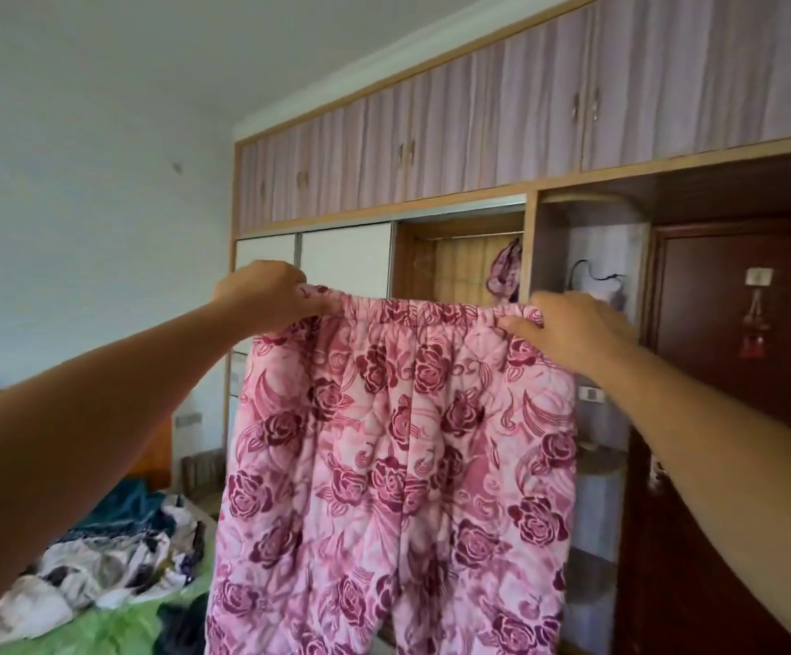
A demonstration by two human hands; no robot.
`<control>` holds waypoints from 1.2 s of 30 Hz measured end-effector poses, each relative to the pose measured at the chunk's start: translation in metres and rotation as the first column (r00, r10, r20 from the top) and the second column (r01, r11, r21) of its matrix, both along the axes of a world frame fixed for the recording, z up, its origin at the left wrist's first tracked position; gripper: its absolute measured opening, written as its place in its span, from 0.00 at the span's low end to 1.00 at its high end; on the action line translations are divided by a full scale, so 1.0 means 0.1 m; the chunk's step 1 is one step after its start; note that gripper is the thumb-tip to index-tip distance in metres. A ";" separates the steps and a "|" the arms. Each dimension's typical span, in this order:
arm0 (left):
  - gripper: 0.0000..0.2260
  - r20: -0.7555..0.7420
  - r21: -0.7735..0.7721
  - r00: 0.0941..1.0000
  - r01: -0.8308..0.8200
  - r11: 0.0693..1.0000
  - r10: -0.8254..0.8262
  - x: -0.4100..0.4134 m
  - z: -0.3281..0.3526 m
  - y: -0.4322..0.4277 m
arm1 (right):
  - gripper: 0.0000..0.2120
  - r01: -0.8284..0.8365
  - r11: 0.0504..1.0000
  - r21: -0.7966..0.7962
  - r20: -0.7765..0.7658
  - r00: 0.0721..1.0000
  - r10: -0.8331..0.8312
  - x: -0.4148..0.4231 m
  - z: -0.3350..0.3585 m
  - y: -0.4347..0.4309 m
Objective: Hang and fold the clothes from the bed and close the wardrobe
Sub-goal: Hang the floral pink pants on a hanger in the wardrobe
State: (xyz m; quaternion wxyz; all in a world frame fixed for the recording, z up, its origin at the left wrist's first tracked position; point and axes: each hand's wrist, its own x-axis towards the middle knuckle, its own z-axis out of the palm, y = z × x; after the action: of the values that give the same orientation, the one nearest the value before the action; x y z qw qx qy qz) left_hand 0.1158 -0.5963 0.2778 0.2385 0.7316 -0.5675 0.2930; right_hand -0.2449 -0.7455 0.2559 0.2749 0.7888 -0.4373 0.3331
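Two hands, one pair of trousers. Clothes pile (115, 555) lies lower left on the bed (96, 631), beside the trousers' left edge. Left hand (266, 295) pinches the waistband's left corner. The trousers (398, 442), pink with a rose print, hang spread in mid-air before the wardrobe (529, 248), legs running past the bottom edge. The wardrobe's sliding door (346, 257) stands left of the opening, with a garment (504, 271) hung inside. Right hand (573, 328) pinches the right corner.

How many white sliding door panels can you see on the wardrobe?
2. The left panel sits at the wardrobe's far left end; the second panel is right beside it, bordering the open section. The held trousers cover much below, so another could be hidden.
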 end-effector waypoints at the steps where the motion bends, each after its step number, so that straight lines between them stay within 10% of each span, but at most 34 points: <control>1: 0.39 -0.004 0.006 0.999 0.033 0.999 -0.033 -0.18 -0.02 -0.18 | 0.28 0.020 1.000 0.019 -0.001 1.000 -0.020 -0.23 -0.02 -0.07; 15: 0.39 -0.097 0.051 0.933 0.351 0.935 -0.346 -1.92 -0.54 -2.75 | 0.28 0.249 0.955 0.162 0.114 0.957 -0.268 -2.19 -0.47 -1.32; 36: 0.27 -0.183 0.079 0.972 0.161 0.984 -0.145 -1.15 -0.75 -6.03 | 0.23 -0.080 0.963 0.257 0.234 0.972 0.019 -0.82 -0.69 -5.28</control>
State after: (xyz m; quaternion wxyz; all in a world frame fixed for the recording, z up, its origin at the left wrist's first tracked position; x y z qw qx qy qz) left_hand 0.0011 -1.1989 0.2031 0.2753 0.7191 -0.6119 0.1809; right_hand -0.3269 -1.2730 0.1871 0.1065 0.7854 -0.4866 0.3674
